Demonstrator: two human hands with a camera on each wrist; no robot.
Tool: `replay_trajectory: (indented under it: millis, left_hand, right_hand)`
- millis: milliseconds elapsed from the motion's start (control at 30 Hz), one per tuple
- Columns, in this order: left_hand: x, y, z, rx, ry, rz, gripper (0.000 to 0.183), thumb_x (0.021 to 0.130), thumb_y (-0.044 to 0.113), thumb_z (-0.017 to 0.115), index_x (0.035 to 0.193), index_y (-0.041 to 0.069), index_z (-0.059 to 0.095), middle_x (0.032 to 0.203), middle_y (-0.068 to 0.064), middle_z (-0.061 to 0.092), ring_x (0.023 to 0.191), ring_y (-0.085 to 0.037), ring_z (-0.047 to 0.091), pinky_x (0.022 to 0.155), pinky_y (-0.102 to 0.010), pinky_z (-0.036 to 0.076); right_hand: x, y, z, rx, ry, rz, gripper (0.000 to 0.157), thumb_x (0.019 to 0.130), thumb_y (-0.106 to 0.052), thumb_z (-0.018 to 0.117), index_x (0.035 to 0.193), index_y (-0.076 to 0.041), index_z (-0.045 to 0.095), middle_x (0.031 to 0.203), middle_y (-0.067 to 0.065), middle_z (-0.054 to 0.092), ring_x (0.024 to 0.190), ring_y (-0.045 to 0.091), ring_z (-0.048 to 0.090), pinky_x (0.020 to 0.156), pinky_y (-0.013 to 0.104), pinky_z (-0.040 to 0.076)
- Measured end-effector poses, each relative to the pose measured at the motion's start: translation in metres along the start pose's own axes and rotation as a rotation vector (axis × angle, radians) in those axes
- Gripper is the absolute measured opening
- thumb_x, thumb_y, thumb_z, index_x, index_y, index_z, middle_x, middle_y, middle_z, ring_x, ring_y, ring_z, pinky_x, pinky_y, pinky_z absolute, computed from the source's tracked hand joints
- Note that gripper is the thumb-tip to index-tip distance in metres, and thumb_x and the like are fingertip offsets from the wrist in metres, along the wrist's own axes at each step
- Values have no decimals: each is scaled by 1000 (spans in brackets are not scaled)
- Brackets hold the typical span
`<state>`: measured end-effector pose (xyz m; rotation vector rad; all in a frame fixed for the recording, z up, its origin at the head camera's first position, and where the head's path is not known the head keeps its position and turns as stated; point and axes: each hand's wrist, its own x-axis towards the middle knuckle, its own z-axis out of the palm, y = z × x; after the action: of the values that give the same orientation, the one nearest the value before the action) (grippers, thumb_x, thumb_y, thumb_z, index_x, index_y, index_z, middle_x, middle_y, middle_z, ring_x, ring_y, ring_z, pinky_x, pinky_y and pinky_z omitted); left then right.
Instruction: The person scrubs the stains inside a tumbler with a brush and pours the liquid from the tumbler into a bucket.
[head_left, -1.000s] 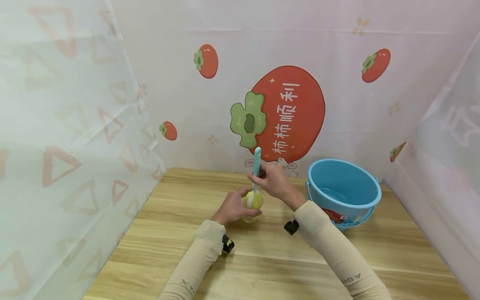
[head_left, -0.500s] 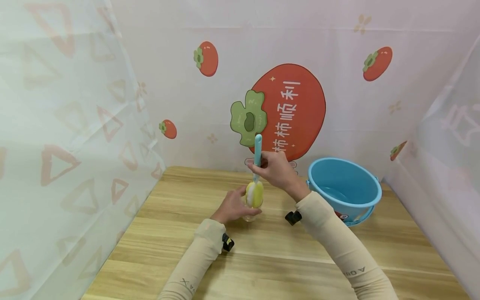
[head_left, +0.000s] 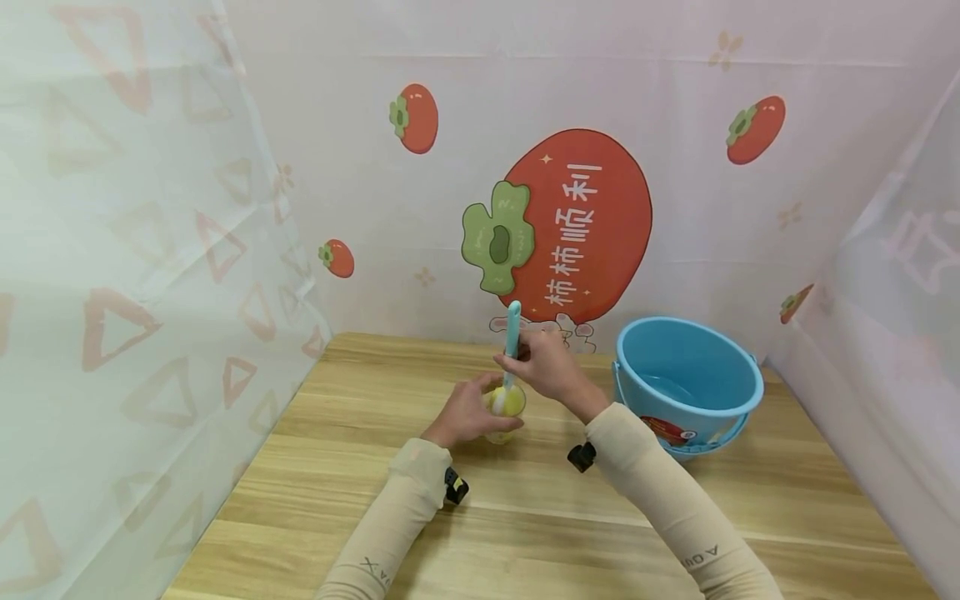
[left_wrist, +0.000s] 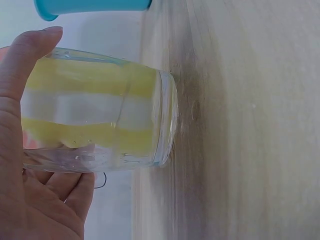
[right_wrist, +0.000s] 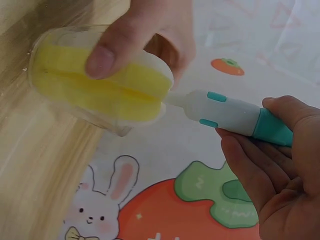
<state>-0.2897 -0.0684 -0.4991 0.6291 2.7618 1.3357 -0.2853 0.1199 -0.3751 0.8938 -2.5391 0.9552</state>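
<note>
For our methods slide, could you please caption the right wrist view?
Right hand holds a brush, its sponge head in a clear glass held by the left hand.

At the head view's centre, the left hand (head_left: pixel 467 413) covers part of the glass (left_wrist: pixel 100 111); the label (head_left: pixel 663 431) on the bucket (head_left: pixel 647 407), at right, is too small to read; both sleeves (head_left: pixel 663 492) run off the bottom edge. In the right wrist view, the right hand (right_wrist: pixel 292 177) hides the end of the brush handle (right_wrist: pixel 232 115).
</note>
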Motion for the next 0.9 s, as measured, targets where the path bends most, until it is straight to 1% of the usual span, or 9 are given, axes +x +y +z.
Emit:
replay_trajectory:
  millis: [33, 67, 200, 367, 467, 633, 733, 800, 900]
  left_hand:
    - [0, 0, 0, 0, 3, 4, 90, 78, 52, 92, 151, 14, 56, 144, -8, 67, 130, -33, 66, 104, -50, 57]
    - [-1, 1, 0, -4, 5, 8, 87, 78, 51, 92, 149, 15, 58, 139, -6, 70, 124, -31, 68, 100, -48, 58]
    - [-2, 1, -1, -32, 7, 19, 73, 76, 50, 93, 135, 19, 64, 114, 3, 75, 102, -18, 72, 89, -40, 60]
    - [-2, 3, -3, -34, 13, 28, 61, 75, 54, 93, 120, 23, 66, 106, 9, 75, 100, -13, 71, 95, -41, 58]
    - [-2, 3, -3, -28, 18, 26, 60, 75, 53, 93, 120, 23, 67, 108, 9, 75, 102, -13, 71, 96, -42, 58]
    - [-2, 2, -1, -21, 12, 18, 71, 76, 51, 93, 134, 20, 65, 114, 4, 75, 101, -17, 70, 88, -39, 59]
    - [-2, 3, 0, -10, 9, 11, 83, 77, 53, 92, 145, 17, 61, 130, -2, 73, 114, -25, 70, 92, -41, 59]
    - [-2, 3, 0, -3, 5, 2, 89, 77, 53, 92, 150, 15, 57, 141, -6, 69, 125, -29, 68, 97, -44, 59]
    - [-3, 4, -1, -2, 3, -7, 92, 78, 52, 92, 152, 12, 55, 148, -9, 65, 128, -30, 66, 100, -46, 58]
  right_hand:
    - [1, -2, -2, 7, 4, -6, 16, 95, -20, 81, 91, -6, 75, 81, 4, 79, 76, 16, 78, 79, 35, 65]
    - [2, -4, -5, 13, 11, -11, 16, 95, -20, 82, 91, -5, 75, 81, 5, 79, 76, 16, 79, 73, 34, 65]
    - [9, -15, -20, 23, 59, -17, 18, 93, -20, 83, 92, -3, 76, 82, 8, 80, 77, 20, 80, 73, 36, 65]
    - [17, -24, -37, 22, 101, -13, 19, 92, -19, 84, 92, -2, 76, 85, 11, 81, 80, 24, 81, 74, 41, 66]
    - [17, -25, -36, 32, 71, 1, 18, 94, -19, 82, 94, -3, 76, 87, 10, 81, 81, 23, 81, 76, 41, 66]
    - [7, -18, -21, 37, 12, 26, 15, 95, -20, 81, 95, -5, 76, 85, 5, 80, 80, 18, 79, 76, 37, 66]
    - [1, -12, -11, 32, -12, 23, 15, 96, -19, 80, 96, -6, 76, 85, 4, 79, 79, 16, 78, 76, 37, 66]
    - [-2, -7, -4, 20, -25, 29, 15, 96, -20, 80, 96, -6, 76, 84, 4, 79, 79, 15, 78, 84, 39, 64]
    - [-4, -3, 2, 5, -31, 35, 16, 96, -22, 80, 94, -7, 76, 83, 3, 79, 79, 14, 78, 92, 41, 61]
